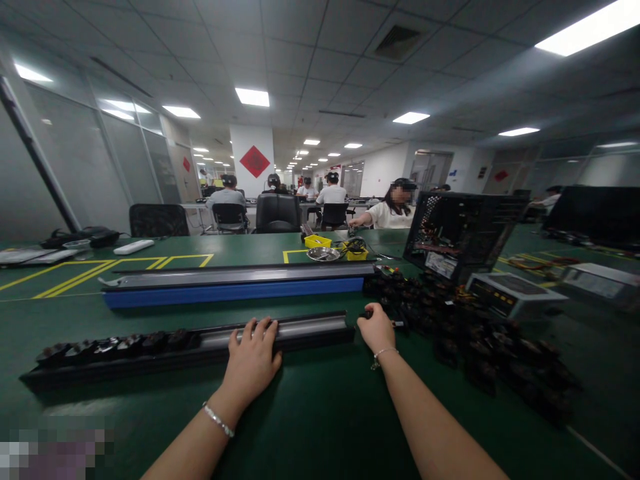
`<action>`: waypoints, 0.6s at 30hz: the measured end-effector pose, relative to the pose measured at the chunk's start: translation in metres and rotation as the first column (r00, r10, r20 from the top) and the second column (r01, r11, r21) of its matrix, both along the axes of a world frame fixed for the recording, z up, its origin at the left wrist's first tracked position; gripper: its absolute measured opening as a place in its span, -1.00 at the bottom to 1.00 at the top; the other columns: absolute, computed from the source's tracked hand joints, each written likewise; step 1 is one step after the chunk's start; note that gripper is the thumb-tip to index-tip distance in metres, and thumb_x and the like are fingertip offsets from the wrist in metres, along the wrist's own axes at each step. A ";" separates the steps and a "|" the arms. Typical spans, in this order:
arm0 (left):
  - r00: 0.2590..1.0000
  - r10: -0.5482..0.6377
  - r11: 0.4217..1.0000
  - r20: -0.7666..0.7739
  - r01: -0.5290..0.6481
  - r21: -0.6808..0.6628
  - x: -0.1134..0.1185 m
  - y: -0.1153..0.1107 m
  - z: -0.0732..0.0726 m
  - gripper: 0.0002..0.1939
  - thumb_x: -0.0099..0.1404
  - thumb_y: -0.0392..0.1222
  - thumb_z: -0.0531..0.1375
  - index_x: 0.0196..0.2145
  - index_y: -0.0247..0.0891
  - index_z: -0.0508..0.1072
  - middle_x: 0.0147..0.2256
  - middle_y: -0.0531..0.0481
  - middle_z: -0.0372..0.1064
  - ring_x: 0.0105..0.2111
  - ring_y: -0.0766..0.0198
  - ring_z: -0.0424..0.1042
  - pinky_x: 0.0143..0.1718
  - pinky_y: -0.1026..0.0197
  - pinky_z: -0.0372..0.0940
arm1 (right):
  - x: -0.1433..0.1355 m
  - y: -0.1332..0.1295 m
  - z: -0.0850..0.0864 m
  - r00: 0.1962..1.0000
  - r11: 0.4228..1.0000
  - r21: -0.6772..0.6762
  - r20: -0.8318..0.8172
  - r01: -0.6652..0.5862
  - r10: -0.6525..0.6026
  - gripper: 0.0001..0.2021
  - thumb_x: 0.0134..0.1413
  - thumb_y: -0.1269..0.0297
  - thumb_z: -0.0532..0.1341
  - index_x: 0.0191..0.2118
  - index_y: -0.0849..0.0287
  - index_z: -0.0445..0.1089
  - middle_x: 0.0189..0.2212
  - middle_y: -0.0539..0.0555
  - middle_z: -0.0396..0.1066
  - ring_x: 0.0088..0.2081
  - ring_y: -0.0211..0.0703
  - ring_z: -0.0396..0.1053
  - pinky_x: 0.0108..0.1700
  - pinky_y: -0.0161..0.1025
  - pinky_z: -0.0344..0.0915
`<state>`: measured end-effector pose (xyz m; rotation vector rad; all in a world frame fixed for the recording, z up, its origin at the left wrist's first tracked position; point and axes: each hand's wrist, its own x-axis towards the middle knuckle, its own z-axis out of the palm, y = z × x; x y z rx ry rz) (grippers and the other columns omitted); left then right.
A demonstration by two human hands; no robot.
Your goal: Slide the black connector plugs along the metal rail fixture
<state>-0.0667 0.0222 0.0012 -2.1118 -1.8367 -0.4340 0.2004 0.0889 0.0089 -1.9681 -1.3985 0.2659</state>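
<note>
A long black channel (315,327) with a shiny silvery inside lies across the green table in front of me. Several black parts (120,347) sit in a row in its left portion. My left hand (254,353) rests on top of the channel right of that row, fingers spread over its far edge. Just past the channel's right end, my right hand (376,328) is closed around a small black part (370,312), mostly hidden by the fingers. A heap of similar black parts (450,327) spreads over the table to the right of it.
Behind the channel lies another long silvery channel (240,275) along a blue strip (235,292). An open computer case (450,233) and a power supply (515,297) stand at right. Yellow bins (318,241) and a metal dish (323,254) sit farther back. A co-worker (390,212) reaches in across the table.
</note>
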 end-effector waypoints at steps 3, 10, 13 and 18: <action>1.000 -0.007 1.000 0.011 0.007 0.001 0.000 0.001 0.000 -0.47 0.14 -0.11 0.02 0.10 -0.16 0.19 0.14 -0.09 0.13 0.14 -0.02 0.01 0.08 -0.21 -0.12 | 0.015 -0.001 0.003 0.999 0.997 -0.076 0.047 0.029 -0.026 -0.68 -0.11 0.36 0.09 -0.14 0.15 0.26 -0.17 0.10 0.37 -0.17 -0.10 0.34 -0.22 -0.27 0.22; 0.999 -0.010 1.000 0.038 0.009 0.007 -0.001 0.001 0.000 -0.48 0.14 -0.09 0.02 0.09 -0.16 0.21 0.13 -0.09 0.15 0.13 -0.01 0.03 0.10 -0.21 -0.15 | 0.029 -0.001 0.002 0.982 0.986 -0.165 0.189 0.010 0.022 -0.69 -0.08 0.39 0.07 -0.14 0.11 0.29 -0.12 0.11 0.35 -0.15 -0.10 0.34 -0.22 -0.25 0.21; 0.999 -0.009 1.000 0.047 0.009 0.010 -0.001 -0.001 0.001 -0.49 0.16 -0.06 0.02 0.08 -0.17 0.22 0.13 -0.08 0.15 0.13 0.00 0.04 0.12 -0.18 -0.15 | 0.029 -0.001 0.000 0.970 0.988 -0.154 0.240 -0.001 0.038 -0.70 -0.06 0.39 0.04 -0.14 0.13 0.30 -0.15 0.15 0.36 -0.18 -0.05 0.35 -0.25 -0.19 0.22; 0.996 -0.003 1.000 0.090 0.001 0.014 0.000 0.000 0.005 -0.53 0.22 0.02 -0.03 0.05 -0.17 0.27 0.10 -0.09 0.20 0.12 0.04 0.08 0.13 -0.13 -0.11 | 0.024 -0.005 0.004 0.921 0.992 -0.118 0.390 0.043 0.006 -0.73 -0.04 0.43 0.01 -0.21 0.19 0.36 -0.24 0.25 0.38 -0.18 0.04 0.32 -0.24 -0.10 0.21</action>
